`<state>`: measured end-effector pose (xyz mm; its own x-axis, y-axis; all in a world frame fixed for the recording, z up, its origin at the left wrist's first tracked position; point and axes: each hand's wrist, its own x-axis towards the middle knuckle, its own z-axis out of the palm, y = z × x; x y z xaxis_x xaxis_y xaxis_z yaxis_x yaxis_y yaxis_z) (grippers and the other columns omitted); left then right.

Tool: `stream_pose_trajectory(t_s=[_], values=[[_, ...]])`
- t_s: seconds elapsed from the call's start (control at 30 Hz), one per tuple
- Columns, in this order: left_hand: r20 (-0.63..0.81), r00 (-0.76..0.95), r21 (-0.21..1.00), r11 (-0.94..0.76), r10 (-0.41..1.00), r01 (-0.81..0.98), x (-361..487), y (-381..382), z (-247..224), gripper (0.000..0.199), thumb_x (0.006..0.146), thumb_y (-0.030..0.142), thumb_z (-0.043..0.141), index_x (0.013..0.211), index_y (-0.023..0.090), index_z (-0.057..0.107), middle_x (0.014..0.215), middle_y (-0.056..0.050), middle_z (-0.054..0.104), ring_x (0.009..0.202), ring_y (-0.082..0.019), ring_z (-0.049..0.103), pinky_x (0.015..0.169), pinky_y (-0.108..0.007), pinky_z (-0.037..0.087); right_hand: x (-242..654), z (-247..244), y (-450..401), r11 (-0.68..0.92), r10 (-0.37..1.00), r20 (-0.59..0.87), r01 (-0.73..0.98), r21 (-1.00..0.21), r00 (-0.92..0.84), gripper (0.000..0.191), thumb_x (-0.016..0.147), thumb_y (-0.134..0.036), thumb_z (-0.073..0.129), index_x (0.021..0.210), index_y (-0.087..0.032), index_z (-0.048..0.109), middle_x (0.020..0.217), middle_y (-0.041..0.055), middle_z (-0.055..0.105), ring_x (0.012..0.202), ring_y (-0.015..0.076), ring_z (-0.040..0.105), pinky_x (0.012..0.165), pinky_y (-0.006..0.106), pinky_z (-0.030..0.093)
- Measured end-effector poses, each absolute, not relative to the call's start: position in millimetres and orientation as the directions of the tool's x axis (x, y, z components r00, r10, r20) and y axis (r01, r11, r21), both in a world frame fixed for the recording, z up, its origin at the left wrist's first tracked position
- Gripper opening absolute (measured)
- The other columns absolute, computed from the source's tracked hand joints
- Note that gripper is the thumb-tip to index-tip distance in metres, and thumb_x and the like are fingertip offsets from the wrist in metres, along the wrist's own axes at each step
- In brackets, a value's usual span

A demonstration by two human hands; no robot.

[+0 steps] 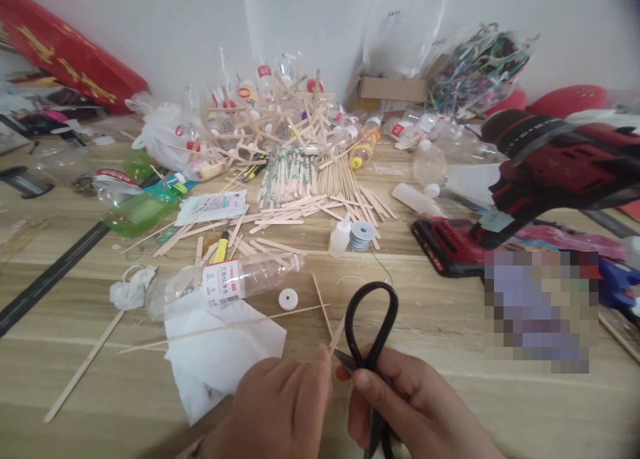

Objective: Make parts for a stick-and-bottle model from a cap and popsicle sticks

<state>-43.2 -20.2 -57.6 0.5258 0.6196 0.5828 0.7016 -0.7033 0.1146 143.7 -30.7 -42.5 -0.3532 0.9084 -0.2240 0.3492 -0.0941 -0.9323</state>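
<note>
Black-handled scissors (371,319) are held in my right hand (407,399), one handle loop pointing up and away. My left hand (283,405) is closed around a short light wooden stick (337,337) whose tip shows past the fingers. A dark metal part of the scissors lies against the stick, close to my left fingertips. Just beyond the hands, a thin stick (321,305) lies on the table. Left of them are a white paper sheet (225,359), a white round cap (288,299) and a clear labelled bottle (225,282).
A red and black power drill (545,159) stands at the right. Farther back are a glue bottle (340,237), a thread spool (361,235), a yellow-handled tool (221,247), a green bottle (140,209), a cardboard box (393,89) and piled wooden sticks (295,172) among plastic bottles.
</note>
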Motion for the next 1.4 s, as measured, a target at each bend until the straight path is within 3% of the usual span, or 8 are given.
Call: stream_pose_trajectory(t_s=[0.07, 0.1, 0.17, 0.27, 0.37, 0.67, 1.23, 1.4], values=[[0.54, 0.494, 0.26, -0.694, 0.681, 0.672, -44.9, -16.5, -56.2, 0.021, 0.096, 0.012, 0.04, 0.108, 0.014, 0.057, 0.06, 0.001, 0.069, 0.046, -0.016, 0.064, 0.045, -0.026, 0.044, 146.8, -44.8, -30.5, 0.211, 0.942, 0.037, 0.501, -0.839, -0.335, 0.033, 0.103, -0.034, 0.038, 0.095, -0.017, 0.065, 0.066, 0.0014, 0.071, 0.057, 0.0134, 0.067, 0.052, 0.021, 0.05], [0.443, 0.457, 0.407, -0.627, 0.772, 0.664, -45.7, -13.8, -54.5, 0.02, 0.096, 0.016, 0.041, 0.106, 0.017, 0.059, 0.058, 0.003, 0.068, 0.045, -0.015, 0.063, 0.044, -0.024, 0.043, 148.8, -45.5, -30.0, 0.401, 0.909, 0.224, 0.588, -0.703, -0.351, 0.031, 0.103, -0.028, 0.038, 0.099, -0.017, 0.066, 0.07, 0.0023, 0.072, 0.059, 0.0141, 0.067, 0.053, 0.023, 0.051], [0.064, 0.365, 0.739, -0.29, 0.929, 0.608, -46.6, -7.5, -48.8, 0.021, 0.096, 0.026, 0.043, 0.1, 0.021, 0.063, 0.052, 0.006, 0.062, 0.045, -0.013, 0.06, 0.043, -0.02, 0.041, 152.7, -45.1, -28.1, 0.643, 0.74, 0.501, 0.689, -0.334, -0.449, 0.029, 0.103, -0.02, 0.037, 0.106, -0.015, 0.066, 0.079, 0.0042, 0.075, 0.067, 0.0159, 0.07, 0.059, 0.027, 0.052], [-0.333, 0.28, 0.902, 0.219, 0.9, 0.372, -45.6, 0.1, -39.0, 0.028, 0.091, 0.042, 0.047, 0.1, 0.02, 0.063, 0.046, 0.011, 0.041, 0.038, -0.01, 0.044, 0.039, -0.018, 0.035, 157.4, -41.6, -24.7, 0.695, 0.631, 0.562, 0.711, -0.105, -0.534, 0.032, 0.104, -0.016, 0.033, 0.108, -0.014, 0.065, 0.087, 0.0032, 0.076, 0.075, 0.0149, 0.07, 0.066, 0.028, 0.049], [-0.427, 0.314, 0.899, 0.362, 0.848, 0.246, -44.0, 2.2, -34.2, 0.027, 0.086, 0.045, 0.053, 0.093, 0.02, 0.06, 0.047, 0.012, 0.035, 0.038, -0.008, 0.037, 0.039, -0.017, 0.031, 160.5, -41.1, -22.9, 0.685, 0.649, 0.548, 0.719, -0.117, -0.529, 0.034, 0.105, -0.018, 0.031, 0.11, -0.014, 0.064, 0.088, 0.002, 0.076, 0.077, 0.0142, 0.069, 0.07, 0.029, 0.047], [-0.438, 0.321, 0.89, 0.354, 0.84, 0.287, -40.1, 0.2, -30.4, 0.027, 0.083, 0.042, 0.057, 0.069, 0.021, 0.047, 0.047, 0.01, 0.037, 0.045, -0.008, 0.028, 0.044, -0.02, 0.019, 163.1, -43.5, -21.1, 0.663, 0.663, 0.525, 0.744, -0.083, -0.533, 0.036, 0.106, -0.017, 0.028, 0.113, -0.016, 0.064, 0.09, 0.0022, 0.076, 0.08, 0.0145, 0.067, 0.073, 0.029, 0.045], [-0.459, 0.322, 0.873, 0.353, 0.828, 0.338, -42.3, -7.0, -41.9, 0.028, 0.084, 0.045, 0.058, 0.077, 0.018, 0.058, 0.06, 0.001, 0.063, 0.054, -0.012, 0.046, 0.052, -0.022, 0.031, 161.5, -42.5, -20.1, 0.668, 0.668, 0.493, 0.741, -0.068, -0.557, 0.04, 0.106, -0.017, 0.025, 0.109, -0.014, 0.065, 0.088, 0.001, 0.075, 0.076, 0.0148, 0.067, 0.071, 0.03, 0.044], [-0.47, 0.323, 0.867, 0.362, 0.821, 0.342, -40.9, -4.0, -38.8, 0.028, 0.083, 0.045, 0.058, 0.074, 0.019, 0.055, 0.054, 0.005, 0.056, 0.051, -0.01, 0.04, 0.048, -0.021, 0.027, 161.3, -43.4, -19.6, 0.681, 0.645, 0.5, 0.732, -0.032, -0.578, 0.039, 0.106, -0.016, 0.026, 0.11, -0.013, 0.064, 0.087, 0.0017, 0.075, 0.077, 0.0156, 0.067, 0.072, 0.031, 0.044]])
